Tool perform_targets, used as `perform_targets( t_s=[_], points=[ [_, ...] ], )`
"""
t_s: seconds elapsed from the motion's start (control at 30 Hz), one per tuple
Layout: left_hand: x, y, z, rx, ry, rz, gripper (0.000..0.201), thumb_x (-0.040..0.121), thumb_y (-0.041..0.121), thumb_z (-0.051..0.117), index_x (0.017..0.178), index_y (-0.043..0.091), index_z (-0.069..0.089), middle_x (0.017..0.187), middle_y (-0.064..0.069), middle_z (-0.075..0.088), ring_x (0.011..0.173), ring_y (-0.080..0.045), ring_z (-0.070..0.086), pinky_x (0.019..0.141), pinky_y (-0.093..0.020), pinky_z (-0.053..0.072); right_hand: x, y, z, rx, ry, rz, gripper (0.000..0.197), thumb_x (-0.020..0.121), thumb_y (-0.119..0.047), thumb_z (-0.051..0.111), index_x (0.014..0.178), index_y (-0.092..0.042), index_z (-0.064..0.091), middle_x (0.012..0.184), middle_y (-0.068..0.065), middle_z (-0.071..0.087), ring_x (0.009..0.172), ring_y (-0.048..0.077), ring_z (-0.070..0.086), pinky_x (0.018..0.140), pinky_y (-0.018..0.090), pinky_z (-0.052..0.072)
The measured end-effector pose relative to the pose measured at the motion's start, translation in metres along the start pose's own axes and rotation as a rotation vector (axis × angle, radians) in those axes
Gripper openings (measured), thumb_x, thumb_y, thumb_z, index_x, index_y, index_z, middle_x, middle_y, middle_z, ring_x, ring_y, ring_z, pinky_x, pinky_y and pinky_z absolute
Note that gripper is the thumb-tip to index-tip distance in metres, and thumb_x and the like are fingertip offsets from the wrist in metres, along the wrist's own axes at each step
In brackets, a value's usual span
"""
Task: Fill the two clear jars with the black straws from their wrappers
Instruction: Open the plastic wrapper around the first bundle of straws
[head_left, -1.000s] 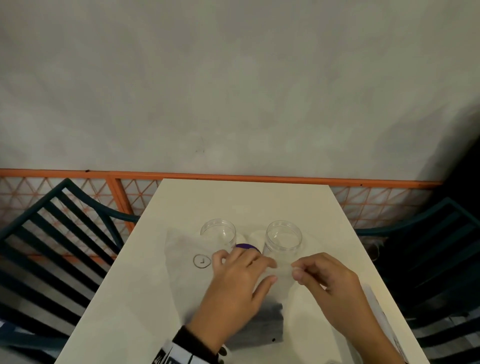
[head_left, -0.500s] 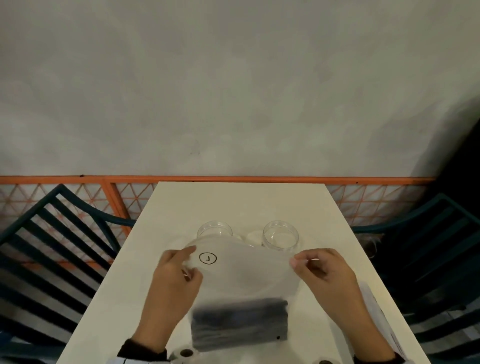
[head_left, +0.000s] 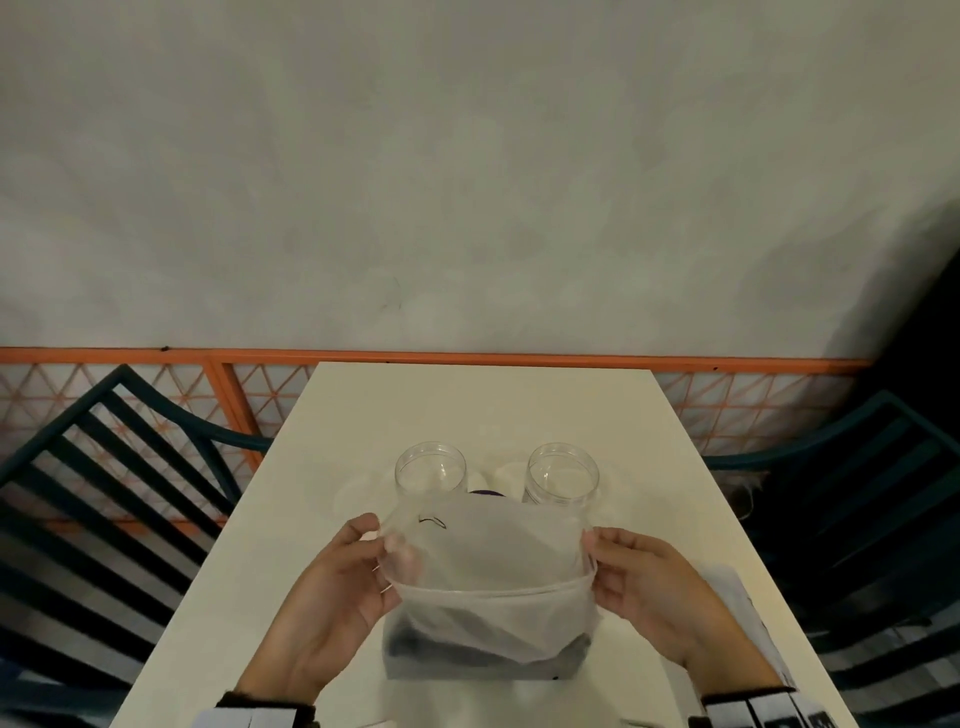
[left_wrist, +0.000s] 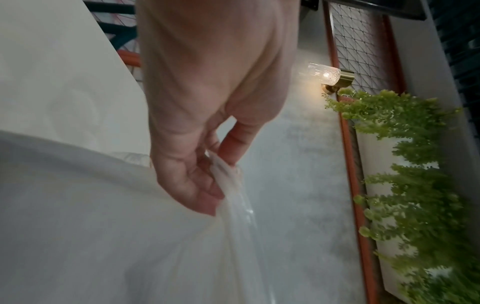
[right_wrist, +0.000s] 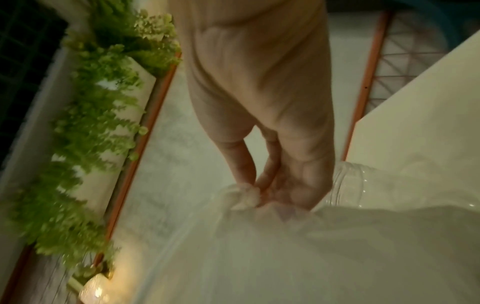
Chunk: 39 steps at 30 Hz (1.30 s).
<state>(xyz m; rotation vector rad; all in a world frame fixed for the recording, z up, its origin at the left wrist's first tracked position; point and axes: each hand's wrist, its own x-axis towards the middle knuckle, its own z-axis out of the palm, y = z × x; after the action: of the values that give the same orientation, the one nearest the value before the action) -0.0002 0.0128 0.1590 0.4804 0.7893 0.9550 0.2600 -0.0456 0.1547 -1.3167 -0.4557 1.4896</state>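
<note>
1. Our left hand (head_left: 332, 597) sits at the near left of the table (head_left: 488, 405), its thumb and fingers (left_wrist: 192, 185) pinching the left edge of the wrapper (head_left: 483, 551); in the left wrist view the thin film bunches between thumb and fingertip and trails down from them.
2. Just right of that hand the wrapper, a cloudy translucent bag, is held up off the table with its mouth pulled wide; a small round printed mark (head_left: 431, 521) shows near its far left corner.
3. The black straws (head_left: 415, 642) lie as a dark bundle in the bottom of the wrapper, below and between both our hands, nearer to us than the jars; we cannot tell how many there are.
4. Beyond the wrapper stand the two clear jars, upright and open-mouthed; the left jar (head_left: 431, 470) is past our left fingertips, the right jar (head_left: 562, 473) past our right fingertips; the wrapper's far edge overlaps their lower parts in the head view, and we cannot tell if it touches them.
5. Between the jars a purple object (head_left: 485, 492) peeks over the wrapper's edge; what it is we cannot tell.
6. Our right hand (head_left: 654, 592) grips the wrapper's right edge, the film crumpled between thumb and fingers (right_wrist: 262, 181); the right jar shows just beside it in the right wrist view.
7. Dark slatted chairs flank the table, one at the left (head_left: 98, 467) and one at the right (head_left: 878, 467).
</note>
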Motion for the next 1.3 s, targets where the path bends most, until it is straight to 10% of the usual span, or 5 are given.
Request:
perform_targets(
  t_s=[0.27,0.5,0.73,1.03,1.3],
  points=[
    [0.0,-0.006,-0.003,0.705,0.148,0.121,0.025,0.085,-0.001,0.038,0.07,0.01,0.055,0.063,-0.009,0.047,0.059,-0.021,0.042,0.061,-0.033,0.041,-0.004,-0.009,-0.009,-0.027,0.017,-0.039,0.006,0.08,-0.009,0.059,0.075,-0.007,0.061,0.078,0.01,0.058,0.076,0.021,0.053,0.076,0.034,0.043],
    [-0.011,-0.001,0.014,0.828,-0.021,0.272,0.027,0.075,0.028,0.054,0.054,0.016,0.041,0.053,0.006,0.038,0.053,-0.011,0.034,0.057,-0.029,0.026,-0.005,-0.013,0.011,-0.214,0.102,-0.127,0.06,0.088,-0.004,0.034,0.031,-0.02,0.044,0.042,-0.005,0.046,0.055,0.015,0.039,0.059,0.029,0.035],
    [-0.003,-0.002,0.013,0.13,-0.099,-0.098,0.019,0.068,0.021,0.061,0.054,0.008,0.067,0.056,-0.005,0.062,0.052,-0.02,0.062,0.051,-0.027,0.053,0.001,-0.004,0.016,0.025,0.136,-0.006,0.032,0.077,-0.013,0.047,0.046,-0.014,0.044,0.044,0.001,0.045,0.052,0.02,0.042,0.054,0.03,0.034],
    [-0.002,-0.01,-0.005,1.097,0.338,0.33,0.036,0.075,0.017,0.072,0.101,0.017,0.047,0.093,-0.012,0.053,0.075,-0.021,0.05,0.061,-0.027,0.043,-0.011,-0.004,0.012,-0.772,0.155,-0.201,0.012,0.084,-0.018,0.06,0.093,-0.022,0.053,0.078,0.0,0.056,0.071,0.013,0.052,0.063,0.021,0.042],
    [-0.005,-0.017,-0.005,0.952,0.257,0.383,0.011,0.081,0.023,0.065,0.076,0.016,0.071,0.074,-0.003,0.072,0.071,-0.023,0.064,0.073,-0.034,0.051,-0.002,0.002,0.011,-0.338,0.097,-0.155,0.014,0.088,-0.009,0.059,0.091,0.003,0.067,0.086,0.015,0.068,0.075,0.019,0.065,0.061,0.021,0.056]
  ],
)
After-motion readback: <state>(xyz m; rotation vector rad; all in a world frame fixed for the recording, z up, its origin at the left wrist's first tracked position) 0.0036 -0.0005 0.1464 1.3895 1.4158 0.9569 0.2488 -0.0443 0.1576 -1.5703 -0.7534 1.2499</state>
